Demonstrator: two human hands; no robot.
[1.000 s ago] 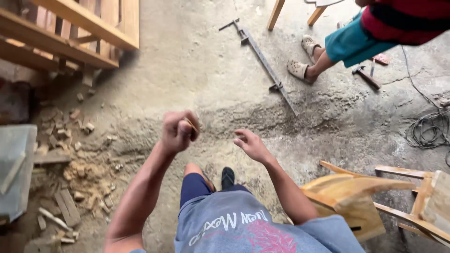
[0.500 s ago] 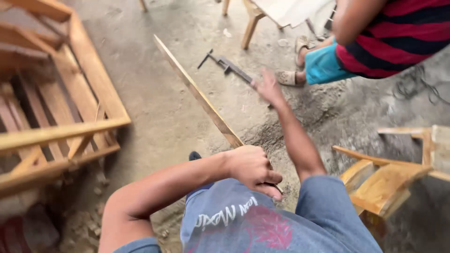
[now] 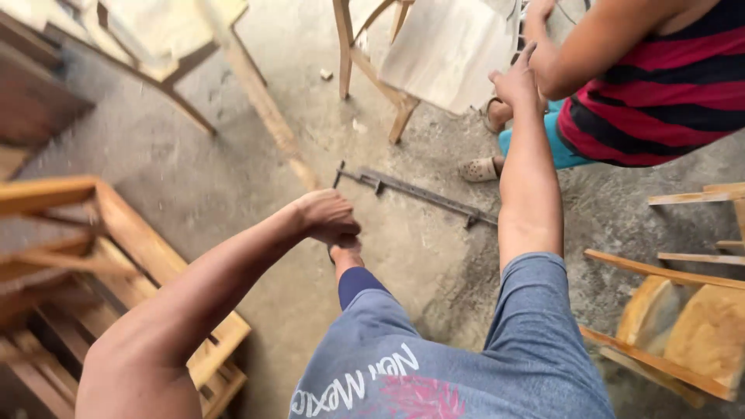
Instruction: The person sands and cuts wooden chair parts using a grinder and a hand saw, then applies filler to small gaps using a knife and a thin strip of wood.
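Observation:
My left hand (image 3: 330, 217) is closed around the lower end of a long, pale wooden strip (image 3: 260, 101). The strip slants up and to the left, away from me. My right hand (image 3: 514, 77) is stretched far forward with its fingers apart and holds nothing. It is close to the pale board of a wooden stool (image 3: 434, 54) and to the arm of another person (image 3: 644, 85). That person wears a red and dark striped shirt with teal shorts. My leg and foot show below my left hand.
A long metal bar clamp (image 3: 423, 195) lies on the concrete floor between my arms. Wooden frames (image 3: 116, 233) are stacked at the left, and a wooden chair (image 3: 683, 326) is at the right. The other person's sandalled foot (image 3: 481, 167) is next to the clamp.
One second ago my left fist held a small object and no strip; now it grips the strip. My right arm has reached farther forward toward the stool. The view has swung left.

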